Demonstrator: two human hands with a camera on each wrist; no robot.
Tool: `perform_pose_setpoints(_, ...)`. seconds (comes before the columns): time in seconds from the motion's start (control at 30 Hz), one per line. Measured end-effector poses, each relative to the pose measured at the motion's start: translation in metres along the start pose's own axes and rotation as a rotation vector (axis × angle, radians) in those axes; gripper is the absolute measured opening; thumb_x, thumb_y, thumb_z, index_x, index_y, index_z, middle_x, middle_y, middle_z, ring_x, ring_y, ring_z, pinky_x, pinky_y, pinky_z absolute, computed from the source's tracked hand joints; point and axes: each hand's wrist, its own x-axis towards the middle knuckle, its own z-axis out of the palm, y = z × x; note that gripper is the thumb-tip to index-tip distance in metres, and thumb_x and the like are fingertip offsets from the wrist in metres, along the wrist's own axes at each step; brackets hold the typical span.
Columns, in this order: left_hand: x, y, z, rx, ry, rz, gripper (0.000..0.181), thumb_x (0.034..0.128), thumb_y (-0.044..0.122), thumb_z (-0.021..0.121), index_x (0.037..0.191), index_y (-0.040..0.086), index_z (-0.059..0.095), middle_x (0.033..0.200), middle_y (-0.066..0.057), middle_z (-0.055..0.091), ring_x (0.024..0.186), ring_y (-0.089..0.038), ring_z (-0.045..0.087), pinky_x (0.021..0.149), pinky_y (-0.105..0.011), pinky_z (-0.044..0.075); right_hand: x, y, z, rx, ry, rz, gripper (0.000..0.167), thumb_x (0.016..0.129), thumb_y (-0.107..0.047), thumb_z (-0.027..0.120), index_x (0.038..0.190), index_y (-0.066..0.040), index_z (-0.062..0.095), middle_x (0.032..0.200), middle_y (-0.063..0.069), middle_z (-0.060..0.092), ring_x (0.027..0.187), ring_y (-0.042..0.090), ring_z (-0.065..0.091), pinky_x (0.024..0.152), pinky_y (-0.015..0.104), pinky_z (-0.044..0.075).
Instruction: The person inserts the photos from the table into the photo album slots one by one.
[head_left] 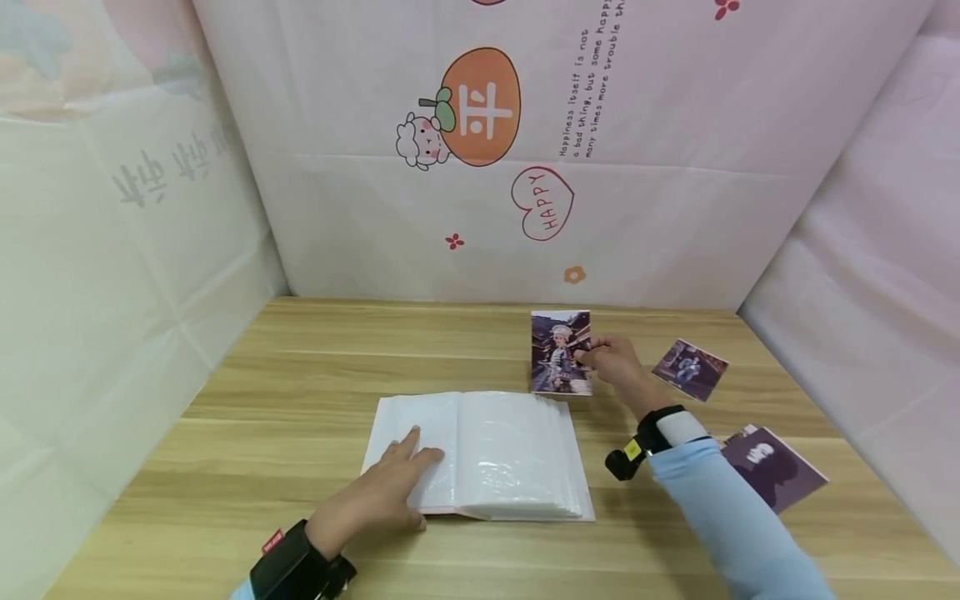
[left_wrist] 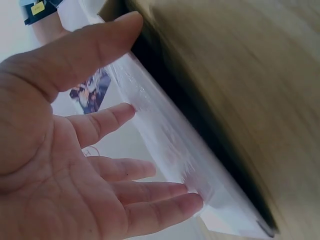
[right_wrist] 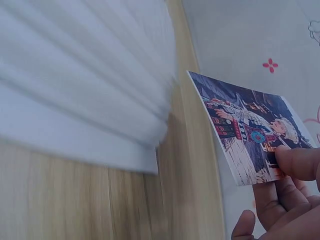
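On the head view I see the right hand (head_left: 617,362) pinching the photo print (head_left: 561,353) by its right edge, just beyond the far right corner of the photo album (head_left: 517,454), which lies opened out on the worktop (head_left: 247,433). The relation I judge to matter most is print to page: the album is nearer the person and a little left of the right hand's fingers. The right hand is the nearer one to the print; the left hand (head_left: 382,492) lies over the left page, fingers spread. The print's long axis runs near to far, in line with the album's spine, its pictured figure's head pointing to the far side. A loose print (head_left: 690,368) lies to the right of that hand, and a dark print (head_left: 776,468) nearer, partly behind the blue sleeve (head_left: 720,500).

On the left wrist view I have the left palm, its thumb (left_wrist: 95,50) well apart from the other fingers. These reach to the clear plastic pages; I cannot tell how firmly they press.

On the right wrist view the right thumb (right_wrist: 300,162) is on the print's face, other fingers behind, and the print is raised, apart from the blurred album to its left.
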Motion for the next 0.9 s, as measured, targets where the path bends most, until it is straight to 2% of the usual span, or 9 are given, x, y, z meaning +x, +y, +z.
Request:
perform_pose_setpoints(0.27,0.004,-0.002,0.001,0.023,0.006,0.027,0.074,0.0622,0.012,0.082,0.129,0.005,0.049,0.137,-0.033,0.032,0.121,-0.057,0.029,0.095,-0.062,0.028,0.001,-0.011,0.031,0.05,-0.067,-0.084,0.02,0.088,-0.009,0.062,0.092,-0.003,0.044,0.084,0.003,0.049,0.075,0.015,0.046,0.07,0.036,0.039)
perform_pose_setpoints(0.57,0.004,0.0,0.002,0.035,0.027,0.07,0.071,0.0611,0.011,0.079,0.125,0.003,0.05,0.133,-0.03,0.038,0.121,-0.048,0.034,0.096,-0.057,0.032,-0.003,-0.025,0.058,0.102,-0.08,-0.07,0.021,0.087,-0.005,0.063,0.097,-0.003,0.044,0.08,0.002,0.054,0.069,0.013,0.047,0.066,0.032,0.041)
perform_pose_setpoints(0.73,0.004,-0.001,0.003,0.055,0.047,0.092,0.07,0.0605,0.01,0.078,0.124,0.002,0.05,0.13,-0.03,0.041,0.116,-0.047,0.039,0.093,-0.055,0.036,-0.003,-0.033,0.074,0.139,-0.092,-0.06,0.021,0.088,0.0,0.059,0.104,0.0,0.046,0.087,0.005,0.059,0.067,0.011,0.051,0.065,0.032,0.042)
perform_pose_setpoints(0.9,0.004,-0.002,0.003,0.062,0.049,0.087,0.07,0.0605,0.011,0.078,0.124,0.001,0.05,0.13,-0.028,0.042,0.114,-0.045,0.041,0.092,-0.054,0.037,0.0,-0.041,0.09,0.198,-0.111,-0.014,0.025,0.086,0.002,0.06,0.107,0.0,0.046,0.082,0.006,0.055,0.058,0.011,0.044,0.06,0.031,0.039)
